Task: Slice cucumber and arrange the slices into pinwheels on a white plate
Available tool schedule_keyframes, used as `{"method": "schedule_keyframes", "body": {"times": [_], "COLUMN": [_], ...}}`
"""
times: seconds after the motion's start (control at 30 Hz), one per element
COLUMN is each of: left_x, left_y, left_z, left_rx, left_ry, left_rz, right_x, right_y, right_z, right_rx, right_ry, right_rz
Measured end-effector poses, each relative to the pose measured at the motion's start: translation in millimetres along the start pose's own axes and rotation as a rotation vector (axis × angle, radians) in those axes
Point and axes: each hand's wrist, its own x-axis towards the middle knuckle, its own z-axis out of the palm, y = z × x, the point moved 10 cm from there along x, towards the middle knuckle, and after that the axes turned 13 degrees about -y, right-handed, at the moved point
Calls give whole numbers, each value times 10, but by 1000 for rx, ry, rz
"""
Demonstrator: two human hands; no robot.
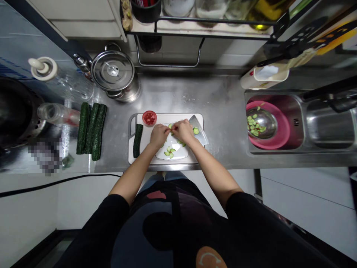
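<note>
My left hand (160,135) and my right hand (182,131) meet over a plate (182,153), fingertips pinched close together. Whatever sits between the fingers is too small to make out. Thin cucumber slices (169,152) form a pinwheel on the plate's near side; others lie partly under my hands. The plate rests on a white cutting board (145,158). At the board's left lies a cut length of cucumber (137,141), with a small red bowl (150,118) of chopped red pieces behind it. A wide knife blade (201,139) lies right of my right hand, carrying a round cucumber slice (196,131).
Several whole cucumbers (91,130) lie at left, near a lidded steel pot (115,74) and glass jars. On the right, the sink (297,108) holds a pink basin (283,128) and a metal bowl (269,123) with slices. A rack (200,31) overhangs the back.
</note>
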Motion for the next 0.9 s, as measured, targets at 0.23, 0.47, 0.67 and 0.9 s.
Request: {"method": "schedule_keyframes", "body": {"times": [0.23,0.47,0.67,0.9], "left_x": [8,25,29,27], "left_y": [0,9,36,49], "left_z": [2,21,14,2], "left_rx": [-17,-7,11,27], "left_ry": [8,0,-9,-13], "left_rz": [13,14,12,0], "right_x": [47,76,77,101], "right_y": [69,86,84,104], "right_z": [32,35,20,38], "right_rx": [8,2,-3,-18], "right_ry": [-7,-9,-3,6], "right_rz": [46,52,64,57]}}
